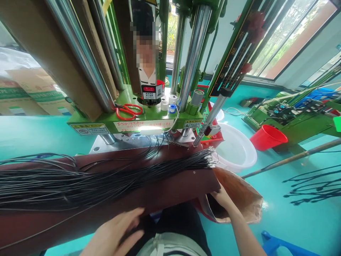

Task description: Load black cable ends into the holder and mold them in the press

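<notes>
My left hand (pixel 117 231) is over the near edge of the brown work surface (pixel 170 190), with fingers and thumb apart and nothing in them. At the surface's right corner is my right hand (pixel 220 196), beside the mouth of an open brown paper sack (pixel 242 199). Its fingertips are hidden there, so I cannot tell whether they hold anything. A thick bundle of black cables (pixel 106 185) lies lengthwise across the surface, its bare silvery ends (pixel 211 158) to the right. Several cables run from it into the green press (pixel 106 124).
Red-handled scissors (pixel 129 112) and small tape rolls (pixel 172 108) rest on the press. A white basin (pixel 239 161) and a red bucket (pixel 269 137) stand on the floor at right. More black cables (pixel 314 185) hang farther right, above a blue stool (pixel 279 243).
</notes>
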### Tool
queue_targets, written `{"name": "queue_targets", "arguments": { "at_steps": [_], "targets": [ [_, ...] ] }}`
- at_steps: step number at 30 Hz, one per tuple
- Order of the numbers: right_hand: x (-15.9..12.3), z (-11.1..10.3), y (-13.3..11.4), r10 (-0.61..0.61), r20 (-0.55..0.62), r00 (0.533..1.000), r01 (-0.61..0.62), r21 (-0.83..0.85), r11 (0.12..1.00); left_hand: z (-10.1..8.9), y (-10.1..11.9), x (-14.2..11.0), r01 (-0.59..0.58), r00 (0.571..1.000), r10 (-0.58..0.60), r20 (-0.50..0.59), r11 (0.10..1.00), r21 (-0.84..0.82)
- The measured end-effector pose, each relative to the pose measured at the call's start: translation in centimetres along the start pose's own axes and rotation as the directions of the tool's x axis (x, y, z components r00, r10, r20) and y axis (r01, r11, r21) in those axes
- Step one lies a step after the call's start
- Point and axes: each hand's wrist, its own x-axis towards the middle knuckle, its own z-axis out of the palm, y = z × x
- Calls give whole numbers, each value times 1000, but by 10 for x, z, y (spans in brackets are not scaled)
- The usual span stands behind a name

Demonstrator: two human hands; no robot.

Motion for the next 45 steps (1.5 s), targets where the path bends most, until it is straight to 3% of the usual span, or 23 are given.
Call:
{"name": "queue_targets", "arguments": {
  "at_steps": [2, 4, 6, 8, 11, 14, 18, 23, 26, 30, 32, 34, 36, 39, 41, 42, 44, 45],
  "targets": [
    [3, -1, 0, -54, 3, 999, 54, -4, 999, 6, 39, 50, -231, 971, 237, -36, 964, 131],
    [3, -3, -2, -100, 45, 994, 100, -7, 995, 16, 69, 100, -337, 935, 353, -27, 910, 241],
    [1, -7, -5, -133, 91, 987, 134, -7, 991, 28, 88, 141, -302, 947, 322, -5, 892, 335],
    [-3, -12, -5, -155, 112, 982, 156, -4, 988, 36, 97, 168, -211, 977, 208, 51, 888, 408],
    [-11, -19, 1, -163, 139, 977, 161, 24, 987, 36, 102, 189, -151, 981, 73, 177, 865, 479],
    [-17, -23, 8, -135, 194, 972, 126, 61, 990, 25, 100, 202, -165, 947, 22, 321, 889, 428],
    [-22, -25, 2, -123, 201, 972, 112, 65, 992, 13, 94, 214, -186, 914, 73, 400, 950, 252],
    [-23, -28, -22, -160, 168, 973, 152, 60, 987, 8, 97, 200, -289, 952, 243, 188, 913, 287],
    [-24, -34, -34, -209, 101, 973, 215, -53, 975, -1, 106, 183, -266, 964, 262, 51, 926, 268],
    [-32, -44, -53, -232, -17, 973, 217, -291, 932, -22, 114, 164, -134, 982, 135, 131, 991, -13],
    [-38, -43, -66, -279, -33, 960, 259, -279, 925, -30, 117, 157, -85, 976, 114, 185, 983, -160],
    [-41, -36, -81, -344, 21, 939, 345, -82, 935, -34, 120, 151, -43, 967, 112, 228, 957, -288],
    [-40, -23, -97, -410, 87, 908, 368, 303, 879, -33, 123, 143, 17, 950, 108, 294, 920, -393],
    [-30, -4, -121, -450, 70, 890, 216, 806, 551, -20, 122, 125, 159, 907, 72, 414, 852, -498],
    [-20, 4, -135, -392, 21, 920, 129, 927, 353, -5, 116, 107, 261, 876, 35, 481, 805, -534],
    [-16, 6, -141, -351, 9, 936, 102, 949, 297, 4, 111, 96, 307, 861, 13, 508, 784, -539],
    [-12, 9, -150, -328, 41, 944, 57, 958, 282, 19, 101, 76, 388, 825, -34, 564, 760, -522],
    [-12, 12, -153, -353, 98, 930, 24, 945, 325, 25, 96, 67, 423, 800, -48, 598, 752, -506]
  ]
}}
